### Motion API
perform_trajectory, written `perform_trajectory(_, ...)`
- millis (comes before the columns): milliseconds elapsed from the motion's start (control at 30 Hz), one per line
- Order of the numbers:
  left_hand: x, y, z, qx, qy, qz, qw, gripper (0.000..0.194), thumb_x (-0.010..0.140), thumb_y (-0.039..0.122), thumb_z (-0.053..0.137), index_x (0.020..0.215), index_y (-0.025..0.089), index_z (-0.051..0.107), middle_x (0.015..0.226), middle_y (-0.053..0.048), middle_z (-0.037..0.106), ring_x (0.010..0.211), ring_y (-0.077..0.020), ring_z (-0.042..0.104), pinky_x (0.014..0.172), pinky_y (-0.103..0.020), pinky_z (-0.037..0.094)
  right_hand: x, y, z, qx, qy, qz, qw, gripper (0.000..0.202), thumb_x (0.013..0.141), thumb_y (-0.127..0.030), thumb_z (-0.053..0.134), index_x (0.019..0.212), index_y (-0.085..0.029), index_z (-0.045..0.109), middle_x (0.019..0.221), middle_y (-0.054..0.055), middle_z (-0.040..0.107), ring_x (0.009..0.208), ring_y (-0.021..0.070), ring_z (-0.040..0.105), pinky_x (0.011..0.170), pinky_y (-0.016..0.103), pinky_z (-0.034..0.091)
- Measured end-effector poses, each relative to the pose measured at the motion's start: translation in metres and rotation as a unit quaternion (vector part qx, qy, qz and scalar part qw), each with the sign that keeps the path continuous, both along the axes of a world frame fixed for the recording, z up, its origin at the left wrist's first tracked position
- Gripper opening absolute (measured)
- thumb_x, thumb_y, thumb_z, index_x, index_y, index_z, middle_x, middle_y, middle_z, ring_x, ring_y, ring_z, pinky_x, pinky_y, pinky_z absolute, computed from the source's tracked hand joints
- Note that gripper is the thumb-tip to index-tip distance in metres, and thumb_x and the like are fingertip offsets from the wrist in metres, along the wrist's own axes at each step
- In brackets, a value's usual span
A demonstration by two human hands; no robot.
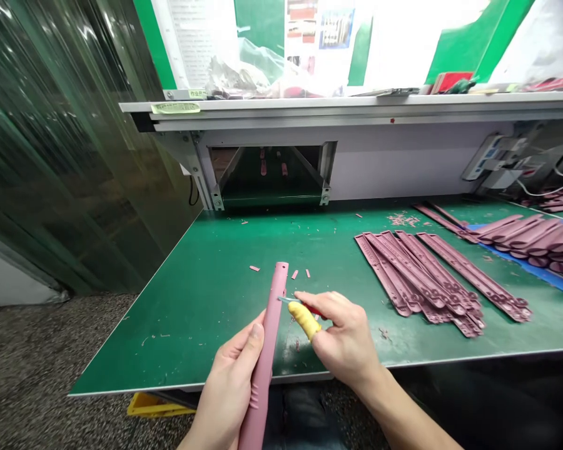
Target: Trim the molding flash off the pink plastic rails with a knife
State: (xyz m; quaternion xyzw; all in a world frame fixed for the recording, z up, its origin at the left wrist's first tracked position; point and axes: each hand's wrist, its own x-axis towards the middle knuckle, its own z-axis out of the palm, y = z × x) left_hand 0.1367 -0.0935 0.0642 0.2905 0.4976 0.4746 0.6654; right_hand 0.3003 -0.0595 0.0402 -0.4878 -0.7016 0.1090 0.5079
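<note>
Strip (273, 317) is gripped by left hand (232, 372); tool (288, 300), held in right hand (349, 337) beyond that grip, is best worked lightly.

pink strip (268, 350): lower end cut off by the bottom edge; the left hand (229, 378) covers part of it, and the fingertips other than the thumb's are hidden behind it. tool (288, 300): handle mostly concealed by the right hand (347, 340), its exact type unclear (a little red shows). a yellow cover (304, 320) hides the thumb tip. both arms are cropped below. stacked pieces (542, 237) on the blue sheet (539, 273) are cut off at right. posted sheets (336, 28): too blurred to read. yellow crate (157, 406): largely hidden beneath the table (192, 294).
</note>
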Motion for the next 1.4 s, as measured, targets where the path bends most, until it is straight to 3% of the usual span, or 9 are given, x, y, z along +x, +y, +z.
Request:
perform_trajectory(167,-0.002,-0.012,-0.009,-0.005,-0.041,-0.028,0.999,0.054,0.073,0.053,0.069,0.118,0.024,0.063,0.051,0.005,0.045,0.038,-0.0058,0.030,0.034,-0.016,0.024,0.017,0.019,0.013,0.003,0.067,-0.050,0.997,0.024,0.089,-0.027,0.056,0.109,-0.020,0.068,0.095,0.006,0.070,0.082,0.0177,0.062,0.073,0.029,0.049)
perform_trajectory(267,-0.010,-0.013,-0.018,0.016,-0.077,-0.041,0.996,0.056,0.067,0.044,0.078,0.117,0.028,0.060,0.070,0.004,0.052,0.043,-0.0020,0.029,0.035,-0.013,0.021,0.021,0.017,0.014,-0.056,0.079,-0.007,0.995,0.027,0.095,-0.028,0.044,0.111,-0.019,0.065,0.080,0.002,0.066,0.070,0.0143,0.060,0.064,0.025,0.047)
perform_trajectory(433,-0.017,-0.003,-0.021,-0.002,0.007,-0.043,0.999,0.048,0.076,0.042,0.069,0.116,0.017,0.060,0.063,0.002,0.052,0.044,-0.0071,0.044,0.037,-0.017,0.039,0.006,0.002,0.005,-0.101,-0.012,0.104,0.989,0.023,0.097,-0.027,0.040,0.101,-0.021,0.062,0.076,0.000,0.063,0.066,0.0128,0.056,0.061,0.023,0.043)
perform_trajectory(633,-0.012,-0.007,-0.020,-0.014,-0.004,-0.019,1.000,0.057,0.070,0.044,0.074,0.121,0.024,0.058,0.062,0.001,0.060,0.032,-0.0028,0.039,0.030,-0.012,0.030,-0.010,0.012,0.002,-0.024,-0.176,0.052,0.983,0.045,0.090,-0.059,0.045,0.094,-0.017,0.063,0.076,0.004,0.065,0.066,0.0160,0.058,0.059,0.025,0.037)
perform_trajectory(867,-0.011,-0.009,-0.022,-0.003,-0.131,0.003,0.991,0.032,0.070,0.026,0.078,0.102,0.022,0.073,0.077,-0.001,0.069,0.067,-0.0077,0.058,0.070,-0.015,0.050,-0.010,0.019,0.006,-0.006,-0.298,0.013,0.954,0.044,0.093,-0.054,0.044,0.071,-0.018,0.053,0.065,0.001,0.057,0.056,0.0130,0.047,0.050,0.026,0.021)
perform_trajectory(1033,-0.013,0.000,-0.026,0.054,-0.132,-0.035,0.989,0.030,0.079,0.019,0.070,0.108,0.022,0.070,0.088,-0.002,0.071,0.074,-0.0082,0.062,0.075,-0.015,0.051,-0.017,-0.001,0.004,-0.006,-0.305,0.033,0.952,0.045,0.096,-0.053,0.036,0.070,-0.019,0.050,0.064,0.001,0.056,0.053,0.0131,0.044,0.049,0.028,0.016)
perform_trajectory(1167,-0.013,0.018,-0.026,0.084,-0.108,-0.011,0.991,0.032,0.079,0.018,0.070,0.111,0.019,0.069,0.079,0.000,0.067,0.065,-0.0070,0.059,0.067,-0.016,0.051,-0.042,-0.046,-0.016,0.024,-0.295,0.122,0.947,0.041,0.095,-0.049,0.038,0.070,-0.020,0.052,0.062,0.001,0.056,0.052,0.0151,0.046,0.047,0.030,0.018)
perform_trajectory(1300,-0.017,0.050,-0.024,0.120,-0.111,0.040,0.986,0.033,0.081,0.017,0.067,0.114,0.020,0.067,0.076,0.002,0.062,0.059,-0.0032,0.054,0.059,-0.012,0.048,-0.074,-0.099,-0.069,0.057,-0.308,0.211,0.926,0.043,0.096,-0.040,0.043,0.057,-0.020,0.047,0.047,-0.001,0.050,0.039,0.0133,0.042,0.038,0.029,0.014)
perform_trajectory(1400,-0.024,0.067,-0.021,0.136,-0.127,0.074,0.980,0.028,0.083,0.015,0.062,0.110,0.021,0.067,0.077,0.002,0.059,0.063,-0.0036,0.055,0.058,-0.011,0.048,-0.075,-0.112,-0.096,0.046,-0.230,0.256,0.938,0.063,0.100,-0.047,0.021,0.048,-0.020,0.043,0.035,-0.004,0.040,0.027,0.0104,0.029,0.031,0.027,0.013)
